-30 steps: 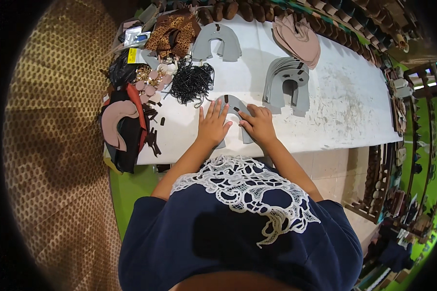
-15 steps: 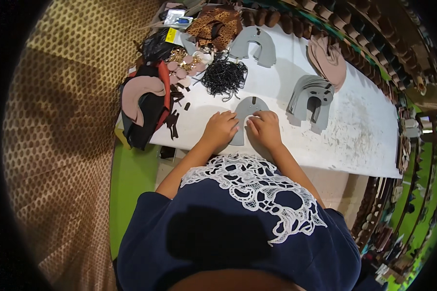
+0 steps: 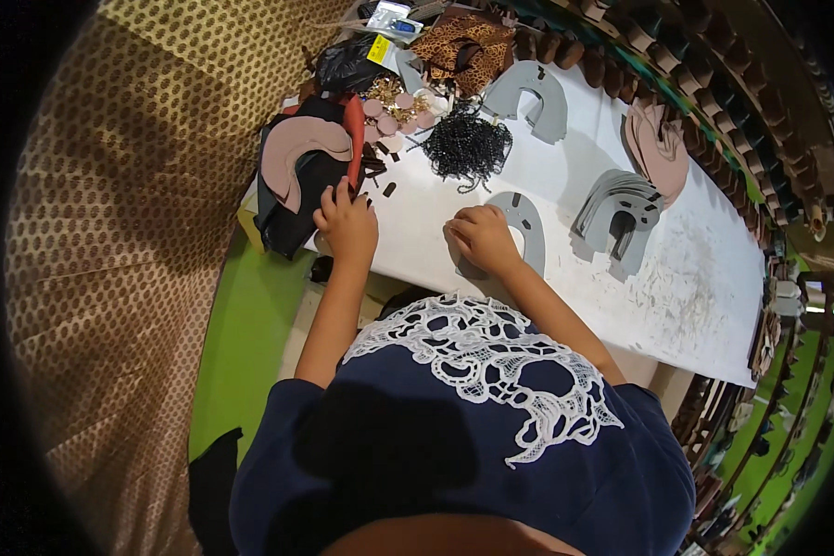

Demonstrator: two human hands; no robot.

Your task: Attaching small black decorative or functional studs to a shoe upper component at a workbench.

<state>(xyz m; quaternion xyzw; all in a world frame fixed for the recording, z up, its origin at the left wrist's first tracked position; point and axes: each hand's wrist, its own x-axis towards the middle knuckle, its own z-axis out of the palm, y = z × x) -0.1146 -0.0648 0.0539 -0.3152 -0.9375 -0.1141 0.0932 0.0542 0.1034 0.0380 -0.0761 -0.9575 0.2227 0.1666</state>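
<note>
A grey U-shaped piece (image 3: pixel 534 243) lies flat on the white table near its front edge, with small dark tabs on its curve. Over its left leg rests my right hand (image 3: pixel 485 239), fingers bent and pressed together on it, hiding much of that leg. My left hand (image 3: pixel 348 227) is at the table's left end, fingers apart and pointing away from me. Its fingertips are beside small dark strips (image 3: pixel 372 167) and the red and black material (image 3: pixel 355 139); some strips may be hidden beneath it. On that material lie curved pink pieces (image 3: pixel 292 153).
Black beaded strands (image 3: pixel 466 146) lie beyond the grey piece, with pink discs (image 3: pixel 386 123) to their left. Another grey U-shaped piece (image 3: pixel 549 107) is farther back. Stacked grey pieces (image 3: pixel 612 215) and pink pieces (image 3: pixel 658 153) sit to the right. Leopard-patterned material (image 3: pixel 468 46) lies at the back.
My left hand has left the grey U-shaped piece and moved left to the dark strips. My right hand has shifted from the piece's right side to its left leg. The whole view has turned slightly.
</note>
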